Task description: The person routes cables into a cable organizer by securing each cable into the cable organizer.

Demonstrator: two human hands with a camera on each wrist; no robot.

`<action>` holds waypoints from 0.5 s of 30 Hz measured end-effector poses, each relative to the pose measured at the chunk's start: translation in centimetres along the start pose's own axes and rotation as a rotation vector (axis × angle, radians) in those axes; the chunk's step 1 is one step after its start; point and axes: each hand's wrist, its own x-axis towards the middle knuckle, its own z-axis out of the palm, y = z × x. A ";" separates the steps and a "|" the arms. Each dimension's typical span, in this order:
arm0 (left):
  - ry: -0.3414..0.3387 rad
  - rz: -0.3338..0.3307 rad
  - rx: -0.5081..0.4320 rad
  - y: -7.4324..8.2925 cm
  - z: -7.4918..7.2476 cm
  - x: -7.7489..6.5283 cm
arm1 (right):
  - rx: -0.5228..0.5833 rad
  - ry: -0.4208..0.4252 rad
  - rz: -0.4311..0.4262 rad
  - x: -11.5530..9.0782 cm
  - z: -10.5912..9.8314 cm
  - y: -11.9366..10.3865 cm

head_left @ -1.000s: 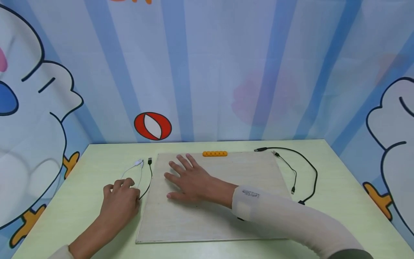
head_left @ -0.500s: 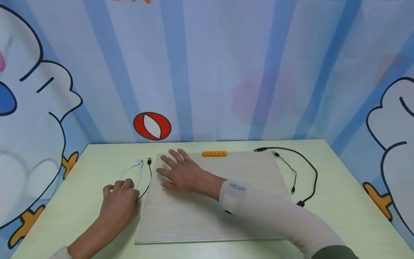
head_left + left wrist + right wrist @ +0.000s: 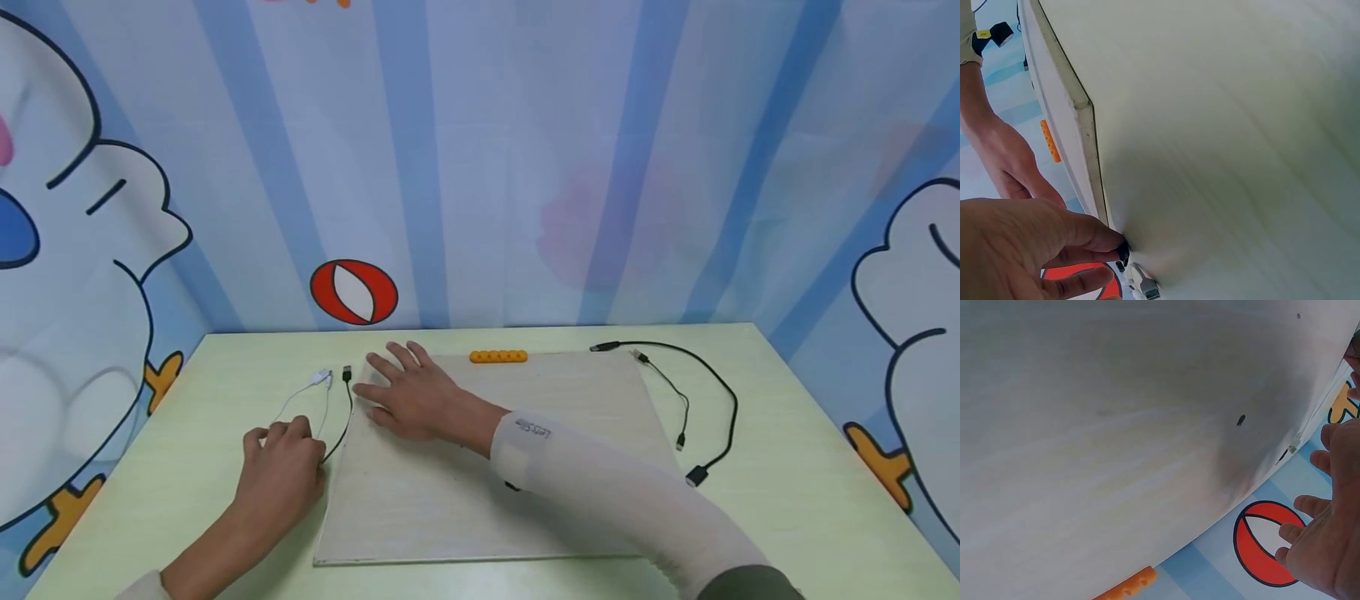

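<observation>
At the left of the table, my left hand [image 3: 281,475] pinches the black connector [image 3: 1124,251] at the near end of a short black USB cable [image 3: 350,404]. Its far USB plug lies beside the board's left edge. A white cable [image 3: 318,377] runs close by, partly hidden behind the left hand's fingers. My right hand [image 3: 411,396] is spread over the upper left of a pale flat board [image 3: 420,517], palm down with fingers apart and holding nothing. Whether it touches the board cannot be told.
An orange notched strip [image 3: 498,357] sits at the board's far edge. Right of the board lie a thick black cable [image 3: 733,408] and a short black USB cable [image 3: 684,400]. A printed curtain [image 3: 510,183] stands behind the table [image 3: 810,500].
My right hand has slid left and slightly away from me over the board, its sleeve uncovering more of the thick black cable's near plug. The left hand stays almost still.
</observation>
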 end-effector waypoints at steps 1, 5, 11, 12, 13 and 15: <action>-0.004 -0.005 0.001 0.1 0.0 0.0 | -0.007 -0.001 0.002 0.1 0.0 0.0; -0.002 -0.019 0.006 0.2 0.0 0.1 | -0.037 0.004 0.010 0.6 0.1 0.0; 0.007 -0.018 0.007 0.2 0.1 0.1 | -0.089 0.022 -0.002 1.5 0.1 -0.1; 0.003 -0.019 0.006 0.2 0.2 0.1 | -0.098 0.027 -0.007 1.6 0.0 -0.2; 0.001 -0.019 0.004 0.2 0.2 0.1 | -0.107 0.029 -0.012 1.7 0.0 -0.3; 0.003 -0.014 0.005 0.2 0.2 0.1 | -0.118 0.028 -0.021 2.1 -0.1 -0.4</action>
